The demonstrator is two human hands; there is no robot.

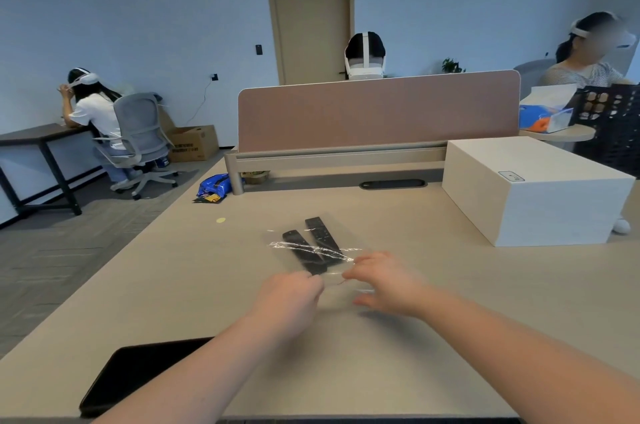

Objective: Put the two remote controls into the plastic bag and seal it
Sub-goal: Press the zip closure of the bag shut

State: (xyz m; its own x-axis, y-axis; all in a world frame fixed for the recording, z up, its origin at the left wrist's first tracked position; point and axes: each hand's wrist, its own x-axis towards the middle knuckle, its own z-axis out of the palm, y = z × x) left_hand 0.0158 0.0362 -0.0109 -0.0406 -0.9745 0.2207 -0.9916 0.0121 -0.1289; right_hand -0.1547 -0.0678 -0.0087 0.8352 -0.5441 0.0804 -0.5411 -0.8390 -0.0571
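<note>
Two black remote controls, left remote (304, 252) and right remote (322, 240), lying side by side, close together and roughly parallel, long axes running away from the viewer and slightly leftward. One clear plastic bag (332, 295) flat on the beige desk (450, 302), enclosing both remotes; crinkled glare band across their near halves. Near, open end of the bag toward the viewer, between the two hands.

Two bare hands, both forearms reaching forward from the lower edge. Left hand (289, 299): knuckles up, fingers curled and pressed together, fingertips pinching the near edge of the bag just beside the near end of the left remote. Right hand (384, 285): palm down, index finger and thumb brought together on the same bag edge, remaining fingers loosely bent over the plastic; exact contact blurred.

One white box (533, 188) at right, well apart from the bag. One dark flat tablet-like device (138, 371) at the near left corner, partly under the left forearm. One blue snack packet (214, 185) at the far left of the desk. One pink divider panel (377, 112) along the far edge. Three other persons in the background.
</note>
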